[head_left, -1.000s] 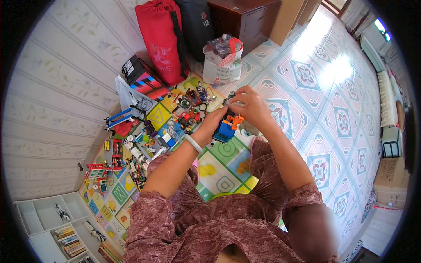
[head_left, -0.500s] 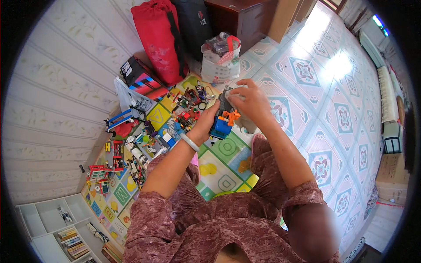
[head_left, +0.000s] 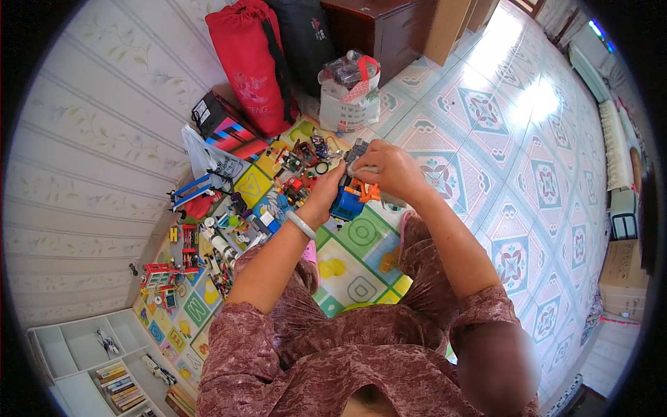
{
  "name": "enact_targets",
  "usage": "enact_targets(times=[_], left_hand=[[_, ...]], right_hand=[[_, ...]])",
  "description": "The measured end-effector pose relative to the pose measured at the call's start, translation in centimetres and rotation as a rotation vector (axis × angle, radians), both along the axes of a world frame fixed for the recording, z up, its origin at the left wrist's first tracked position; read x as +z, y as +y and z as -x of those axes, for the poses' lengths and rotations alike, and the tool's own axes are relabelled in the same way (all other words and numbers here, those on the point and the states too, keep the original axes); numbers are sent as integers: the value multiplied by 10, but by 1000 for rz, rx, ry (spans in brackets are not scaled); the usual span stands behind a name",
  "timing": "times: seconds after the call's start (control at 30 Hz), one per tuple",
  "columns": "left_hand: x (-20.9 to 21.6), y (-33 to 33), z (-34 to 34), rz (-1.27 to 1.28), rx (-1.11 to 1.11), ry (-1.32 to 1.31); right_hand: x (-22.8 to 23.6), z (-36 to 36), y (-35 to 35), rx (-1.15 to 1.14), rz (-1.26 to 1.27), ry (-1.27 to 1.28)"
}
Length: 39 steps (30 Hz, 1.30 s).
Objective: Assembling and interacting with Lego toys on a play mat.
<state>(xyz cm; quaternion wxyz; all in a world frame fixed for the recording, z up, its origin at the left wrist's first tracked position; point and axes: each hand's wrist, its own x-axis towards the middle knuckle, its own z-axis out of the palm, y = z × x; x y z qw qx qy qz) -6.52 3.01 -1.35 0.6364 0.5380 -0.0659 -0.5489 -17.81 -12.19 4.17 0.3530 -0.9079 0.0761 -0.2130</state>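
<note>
From here I see left fingers (head_left: 336, 178) closed round one blue-and-orange toy (head_left: 348, 203), right fingers (head_left: 377, 157) curled at its twelve-o'clock end, grip unclear.

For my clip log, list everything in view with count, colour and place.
Wall: one, pale patterned, left
Play mat: one, multicoloured, centre-left
Brick-built model: one, blue, grey and orange, centre
Toy bricks: many, mixed colours, on the mat
Cylindrical bag: one, red, top
Tall bag: one, black, beside it
Cabinet: one, dark brown, top
Carrier bag: one, white, red-handled, before the cabinet
Striped box: one, dark multicoloured, by the wall
Plastic bag: one, whitish, near that box
Shelf unit: one, white, lower left
Books: several, mixed colours, in the unit
Tiled floor: one, pale blue-pink, right
Bracelet: one, white, left wrist
Velvety outfit: one, maroon, bottom
Left hand: one, bare, holding the model
Right hand: one, bare, at the model's grey end
</note>
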Motion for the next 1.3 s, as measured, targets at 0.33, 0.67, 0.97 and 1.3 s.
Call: enact_targets(times=[0.33,0.67,0.97,1.3], left_hand=[[7,-2,4,-20,-32,-67],[4,-3,4,-59,8,-10],[7,-4,7,-65,31,-80],[2,-1,0,-35,79,-73]], right_hand=[[-3,2,-8,75,-53,45],[-1,1,1,-146,-81,123],[5,-3,-7,-445,-83,-19],[-3,-4,-6,-276,-163,74]])
